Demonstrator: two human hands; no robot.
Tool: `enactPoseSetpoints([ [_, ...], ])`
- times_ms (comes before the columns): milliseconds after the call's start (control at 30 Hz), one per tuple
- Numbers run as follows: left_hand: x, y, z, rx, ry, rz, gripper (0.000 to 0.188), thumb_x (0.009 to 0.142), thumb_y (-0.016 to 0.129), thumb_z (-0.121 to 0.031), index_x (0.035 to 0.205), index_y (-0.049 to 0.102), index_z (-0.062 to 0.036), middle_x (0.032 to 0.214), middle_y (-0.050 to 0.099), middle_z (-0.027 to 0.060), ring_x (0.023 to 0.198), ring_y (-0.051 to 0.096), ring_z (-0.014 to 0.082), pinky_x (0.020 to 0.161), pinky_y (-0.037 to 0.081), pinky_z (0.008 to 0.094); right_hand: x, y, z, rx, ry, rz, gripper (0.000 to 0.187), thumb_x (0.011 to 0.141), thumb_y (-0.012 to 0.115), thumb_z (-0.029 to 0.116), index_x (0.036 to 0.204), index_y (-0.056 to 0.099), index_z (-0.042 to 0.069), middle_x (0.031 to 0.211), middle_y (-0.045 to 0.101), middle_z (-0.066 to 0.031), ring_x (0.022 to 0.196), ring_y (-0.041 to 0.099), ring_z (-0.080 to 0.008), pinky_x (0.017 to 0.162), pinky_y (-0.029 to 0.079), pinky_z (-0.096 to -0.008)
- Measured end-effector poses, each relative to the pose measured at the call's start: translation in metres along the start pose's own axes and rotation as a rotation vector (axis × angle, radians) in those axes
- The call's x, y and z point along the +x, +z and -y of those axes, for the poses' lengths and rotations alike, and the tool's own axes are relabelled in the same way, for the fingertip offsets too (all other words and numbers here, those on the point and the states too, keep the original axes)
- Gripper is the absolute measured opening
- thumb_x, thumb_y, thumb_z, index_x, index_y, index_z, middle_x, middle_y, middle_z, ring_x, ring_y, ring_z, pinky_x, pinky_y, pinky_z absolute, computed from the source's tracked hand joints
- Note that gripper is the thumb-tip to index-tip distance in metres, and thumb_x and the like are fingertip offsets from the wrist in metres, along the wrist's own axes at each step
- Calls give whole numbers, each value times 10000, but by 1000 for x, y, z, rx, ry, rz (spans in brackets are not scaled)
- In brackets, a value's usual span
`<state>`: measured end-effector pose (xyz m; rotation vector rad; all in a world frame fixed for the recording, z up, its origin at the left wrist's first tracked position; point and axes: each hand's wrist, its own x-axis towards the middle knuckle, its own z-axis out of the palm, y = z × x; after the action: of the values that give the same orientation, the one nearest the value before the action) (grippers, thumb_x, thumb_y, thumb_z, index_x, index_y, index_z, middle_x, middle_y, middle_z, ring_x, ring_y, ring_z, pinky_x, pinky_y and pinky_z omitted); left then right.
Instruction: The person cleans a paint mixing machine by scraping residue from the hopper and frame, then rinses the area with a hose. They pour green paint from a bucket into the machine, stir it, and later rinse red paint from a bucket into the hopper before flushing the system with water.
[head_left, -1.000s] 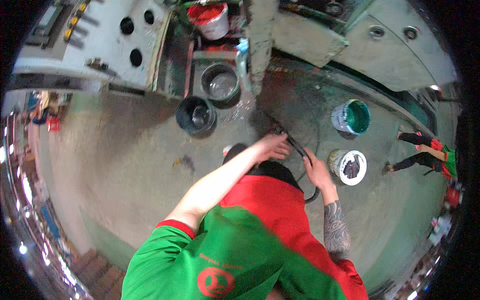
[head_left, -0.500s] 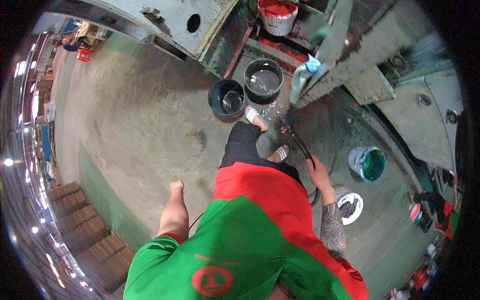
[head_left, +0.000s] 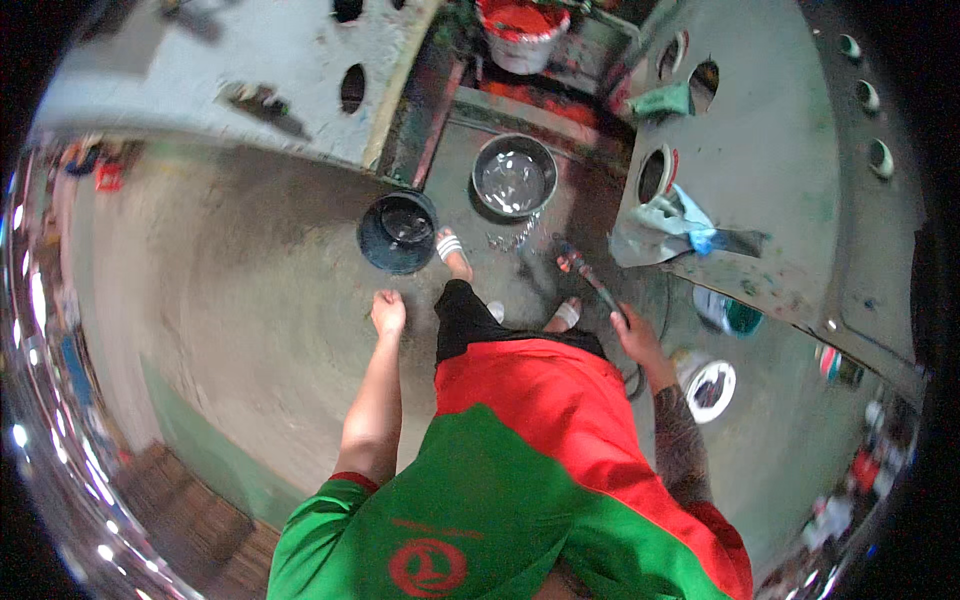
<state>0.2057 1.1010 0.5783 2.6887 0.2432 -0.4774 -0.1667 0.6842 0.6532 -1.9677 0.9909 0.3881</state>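
My right hand is wrapped round a dark hose with a reddish fitting near its tip. Water droplets show on the floor between the hose tip and a round, dark-rimmed basin with shiny liquid inside. My left hand hangs in front of me with its fingers curled and nothing seen in them. Just beyond it stands a dark bucket, also with some liquid at its bottom. One sandalled foot is beside this bucket, apart from the basin.
Grey machine panels with round holes rise at the right and far left. A blue cloth hangs at the right panel's edge. A white bucket of red paint stands at the back. To my right are a bucket with green inside and a white-rimmed pail.
My left hand has come forward from beside my body. The dark bucket stands farther left, apart from the basin, with my foot beside it. My right hand keeps hold of the hose.
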Motion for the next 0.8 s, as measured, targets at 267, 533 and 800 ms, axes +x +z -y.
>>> enactPoseSetpoints([
  [267, 187, 12, -73, -192, 428, 579, 371, 962, 656, -370, 1110, 660, -31, 906, 706, 88, 800, 663, 197, 740, 527, 359, 38, 16, 140, -42, 285, 28, 471, 1033, 524, 416, 1377, 547, 96, 1113, 684, -290, 1085, 635, -484, 937, 507, -527],
  [533, 124, 124, -169, -141, 486, 1170, 501, 993, 594, -471, 1224, 645, -30, 1011, 714, 99, 992, 668, 249, 874, 521, 394, 115, 20, 191, -85, 319, 58, 469, 1033, 507, 441, 1355, 557, 103, 1072, 689, -295, 1055, 635, -497, 924, 509, -554],
  [800, 41, 251, -232, -683, -65, 1198, 512, 1080, 449, -465, 1267, 493, 9, 1205, 656, 210, 1095, 679, 292, 934, 566, 384, 164, 8, 173, 1, 379, 60, 499, 1035, 487, 449, 1372, 562, 87, 1057, 690, -309, 1036, 642, -507, 910, 516, -564],
])
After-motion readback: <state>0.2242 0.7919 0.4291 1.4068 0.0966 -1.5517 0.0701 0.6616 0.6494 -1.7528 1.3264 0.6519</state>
